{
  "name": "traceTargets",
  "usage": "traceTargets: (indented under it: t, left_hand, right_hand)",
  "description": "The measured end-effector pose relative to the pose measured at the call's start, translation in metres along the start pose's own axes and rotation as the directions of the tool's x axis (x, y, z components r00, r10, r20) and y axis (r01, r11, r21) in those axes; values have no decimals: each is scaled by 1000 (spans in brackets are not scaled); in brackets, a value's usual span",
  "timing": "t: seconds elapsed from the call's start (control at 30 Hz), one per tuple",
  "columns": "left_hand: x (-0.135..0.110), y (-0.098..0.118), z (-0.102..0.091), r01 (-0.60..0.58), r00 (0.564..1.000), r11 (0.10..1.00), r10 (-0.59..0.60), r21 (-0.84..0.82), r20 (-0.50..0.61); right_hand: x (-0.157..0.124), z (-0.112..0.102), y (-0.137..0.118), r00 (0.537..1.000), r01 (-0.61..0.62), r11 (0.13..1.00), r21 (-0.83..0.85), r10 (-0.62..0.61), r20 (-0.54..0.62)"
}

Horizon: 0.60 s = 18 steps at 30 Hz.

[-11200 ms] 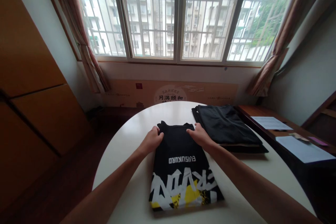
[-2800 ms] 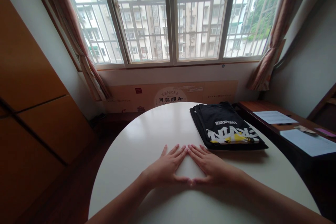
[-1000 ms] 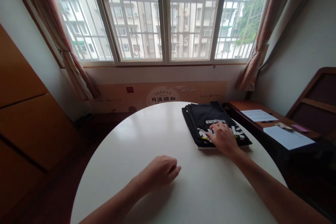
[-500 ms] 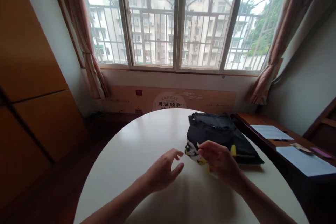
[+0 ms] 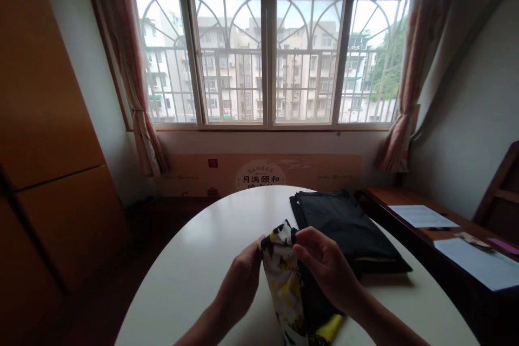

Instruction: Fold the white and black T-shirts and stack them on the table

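Observation:
A piece of clothing (image 5: 281,281) in white, yellow and black print, with black cloth and a yellow edge at its right, hangs between my hands over the table. What kind of garment it is, I cannot tell. My left hand (image 5: 242,275) pinches its upper left edge. At the upper right corner, the fingers of my right hand (image 5: 324,265) are closed on the same piece. Folded black clothes (image 5: 344,221) lie in a flat stack just beyond my right hand. The lower end of the printed piece runs out of view at the bottom.
The round white table (image 5: 194,259) fills the middle. To its right stands a dark wooden surface (image 5: 377,197) with white paper sheets (image 5: 478,262) and small items. A printed cardboard panel (image 5: 219,173) is below the barred window. Wooden cabinets (image 5: 52,119) stand left.
My right hand has drawn the printed garment off the black stack towards me. My left hand, open and empty before, now grips its edge. The view has tilted up slightly.

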<state>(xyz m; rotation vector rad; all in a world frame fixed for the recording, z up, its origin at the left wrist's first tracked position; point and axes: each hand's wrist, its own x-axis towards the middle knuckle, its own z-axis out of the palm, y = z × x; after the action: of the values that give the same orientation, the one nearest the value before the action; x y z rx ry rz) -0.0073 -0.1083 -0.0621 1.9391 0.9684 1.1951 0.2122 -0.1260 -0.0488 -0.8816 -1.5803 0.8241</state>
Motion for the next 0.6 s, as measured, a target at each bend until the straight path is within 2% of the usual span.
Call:
traceTargets:
  t: [0.07,0.13,0.17,0.23,0.3,0.4,0.47,0.6]
  left_hand:
    - [2,-4,-5,4,993,1000,-6,-12,-122]
    - [4,-8,-13,30,963,1000,-29,-2,-267]
    - [5,-9,-17,42,942,999,-36,12,-335]
    - [7,-8,-27,57,900,997,-28,53,-436]
    - [10,-5,-34,53,877,995,-6,86,-480]
    - [11,0,-37,42,880,996,-1,77,-475]
    - [11,0,-33,52,906,997,-25,51,-423]
    - [9,-5,-19,86,988,992,-73,97,-138]
  right_hand:
    - [-7,-7,7,986,3,993,-121,17,167]
    - [-13,-11,13,929,41,946,-322,83,361]
    - [-16,-11,15,900,73,901,-427,125,418]
    - [-19,-6,20,875,115,809,-576,191,444]
    - [-21,3,23,887,86,788,-610,219,408]
    - [-24,19,23,892,39,862,-506,198,406]
    - [-26,30,22,896,58,909,-413,135,423]
    - [-27,45,23,930,89,991,-100,-47,363]
